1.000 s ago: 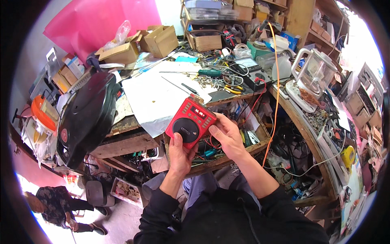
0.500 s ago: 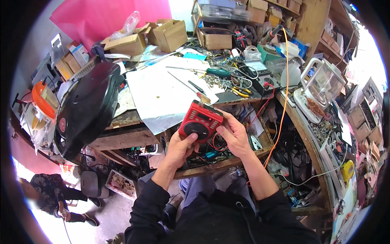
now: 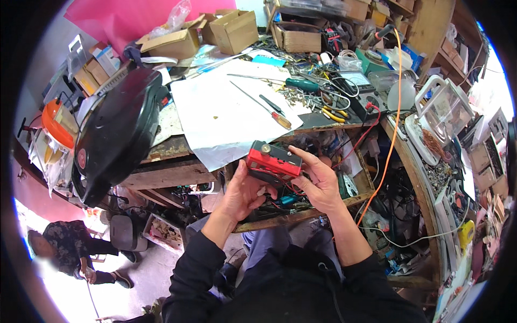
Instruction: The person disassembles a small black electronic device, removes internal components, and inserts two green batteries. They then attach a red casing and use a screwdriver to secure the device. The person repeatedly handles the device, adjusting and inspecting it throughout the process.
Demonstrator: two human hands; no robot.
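A small red portable radio (image 3: 276, 162) with a black round speaker is held over the open drawer, tilted so its top face with a round brass-coloured knob shows. Around its right end my right hand (image 3: 322, 185) is closed, index finger along the top edge and thumb in front. My left hand (image 3: 240, 195) has its thumb against the radio's left edge, its other fingers partly curled below the speaker. Thin red wire shows under the radio. On the white sheet (image 3: 215, 116) beyond lies a screwdriver (image 3: 280, 119) with an amber handle, beside a slim black tool (image 3: 271, 103).
The wooden drawer (image 3: 301, 217) below my hands holds cables and parts. A large black lidded appliance (image 3: 121, 126) stands left. Pliers (image 3: 335, 114), a meter (image 3: 350, 81) and loose screws crowd the bench at right. An orange cord (image 3: 389, 137) hangs there. Another person (image 3: 70, 245) is at lower left.
The radio has been tipped from showing its speaker front to showing its top. My left thumb has moved off the speaker to the left edge, and the left fingers have loosened.
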